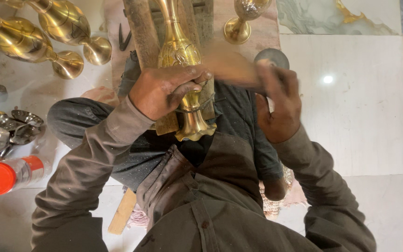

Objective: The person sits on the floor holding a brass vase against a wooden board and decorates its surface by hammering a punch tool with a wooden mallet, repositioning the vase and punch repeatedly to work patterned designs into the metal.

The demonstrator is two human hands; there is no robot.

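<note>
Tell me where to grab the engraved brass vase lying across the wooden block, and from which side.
Grip the engraved brass vase at its narrow waist just above the flared foot, coming down from above, likely from the left. The left hand already wraps it there; the slim neck fits a fist, and the wooden block blocks access from underneath.

One head camera, looking straight down, close over the lap. Floor tiles point(364, 112) fill the right side; no second view.
</note>
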